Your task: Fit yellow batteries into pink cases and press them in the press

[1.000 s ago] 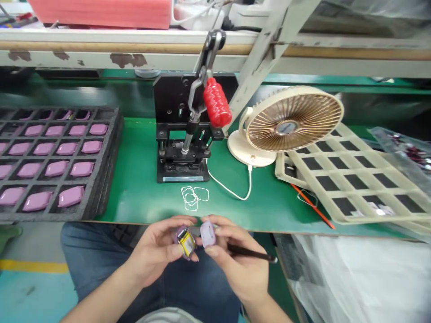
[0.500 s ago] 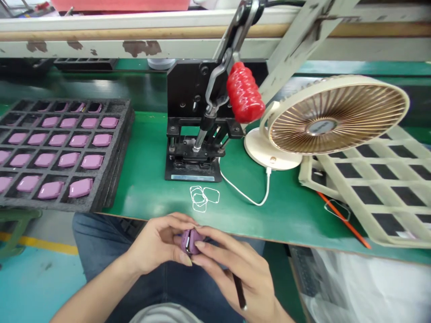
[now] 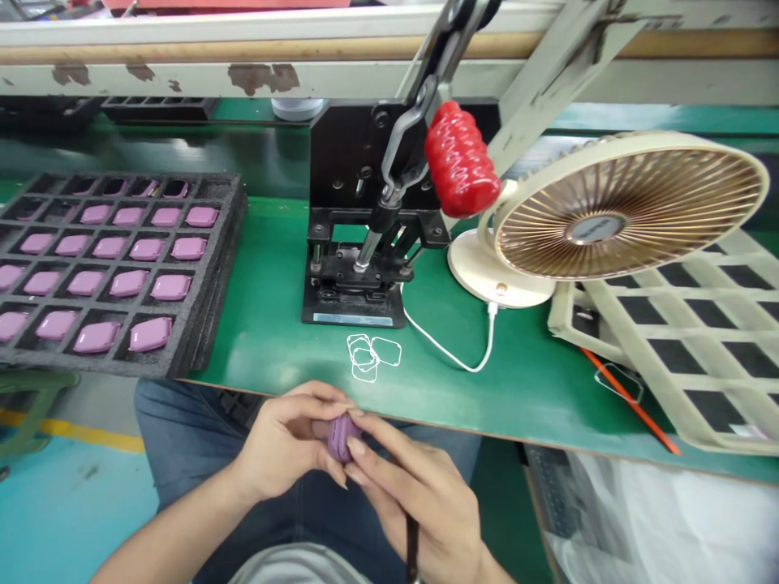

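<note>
Above my lap, at the table's front edge, a small purple watch case (image 3: 339,439) is held between both hands. My left hand (image 3: 281,444) grips it from the left with thumb and fingers. My right hand (image 3: 426,487) presses on its right side with the fingertips. A slim dark tool (image 3: 412,542) is also tucked in my right hand, pointing down; its kind I cannot make out. Just beyond the hands, several thin white frame-shaped gaskets (image 3: 363,358) lie overlapping on the green table (image 3: 268,324).
A black hand press (image 3: 356,284) with a red grip handle (image 3: 462,160) stands behind the gaskets. Left is a foam tray (image 3: 200,324) of purple cases. Right are a cream fan (image 3: 596,229) with a white cable (image 3: 450,357), a pale grid tray (image 3: 663,365) and an orange stick (image 3: 633,401).
The gap with a light strip that showed in the purple case is no longer visible; its halves look together. The dark tool in my right hand has swung more upright. The view has shifted slightly.
</note>
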A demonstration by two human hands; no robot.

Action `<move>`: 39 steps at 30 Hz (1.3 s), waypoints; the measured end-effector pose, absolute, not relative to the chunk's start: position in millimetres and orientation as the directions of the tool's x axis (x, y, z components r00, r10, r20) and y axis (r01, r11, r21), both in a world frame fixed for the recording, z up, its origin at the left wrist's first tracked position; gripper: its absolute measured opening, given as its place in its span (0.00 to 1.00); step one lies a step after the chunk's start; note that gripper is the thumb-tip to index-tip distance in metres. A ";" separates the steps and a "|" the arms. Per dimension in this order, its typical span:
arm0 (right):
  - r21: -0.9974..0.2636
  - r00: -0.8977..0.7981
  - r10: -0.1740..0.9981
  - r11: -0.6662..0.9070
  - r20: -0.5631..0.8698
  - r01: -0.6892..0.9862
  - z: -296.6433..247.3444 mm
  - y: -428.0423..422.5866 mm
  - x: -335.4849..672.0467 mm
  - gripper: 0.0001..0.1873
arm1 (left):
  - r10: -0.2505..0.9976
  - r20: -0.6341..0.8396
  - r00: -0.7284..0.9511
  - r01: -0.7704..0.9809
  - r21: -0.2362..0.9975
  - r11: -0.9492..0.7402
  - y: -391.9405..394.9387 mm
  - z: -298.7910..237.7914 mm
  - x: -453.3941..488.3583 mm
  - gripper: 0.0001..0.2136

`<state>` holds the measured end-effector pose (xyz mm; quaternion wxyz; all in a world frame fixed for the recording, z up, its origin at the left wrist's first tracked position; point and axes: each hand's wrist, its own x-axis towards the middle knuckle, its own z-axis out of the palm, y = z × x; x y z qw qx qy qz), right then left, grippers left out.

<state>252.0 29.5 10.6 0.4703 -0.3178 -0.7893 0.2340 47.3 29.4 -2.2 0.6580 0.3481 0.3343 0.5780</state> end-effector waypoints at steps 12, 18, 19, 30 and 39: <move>-0.640 -0.316 0.777 0.628 0.544 0.444 5.5 33.4 239.3 0.20 | 0.968 -0.232 -0.092 -0.444 0.880 0.168 8.1 1.7 60.9 0.14; -0.698 -0.459 0.793 0.588 0.400 0.408 15.4 45.7 237.1 0.07 | 0.973 -0.204 -0.109 -0.543 0.832 0.114 14.6 8.8 59.9 0.09; -0.679 -0.477 0.767 0.622 0.428 0.391 16.9 47.7 236.5 0.06 | 0.978 -0.182 -0.102 -0.555 0.826 0.096 16.3 9.5 59.8 0.09; -0.742 -0.462 0.790 0.578 0.403 0.340 10.7 49.1 236.5 0.07 | 0.991 -0.085 -0.100 -0.577 0.817 0.012 20.6 10.4 59.2 0.10; -0.990 -0.473 0.879 -0.117 -0.069 -0.074 16.1 43.6 241.5 0.17 | 0.957 0.281 0.073 -0.091 0.957 -0.274 32.0 15.0 41.8 0.21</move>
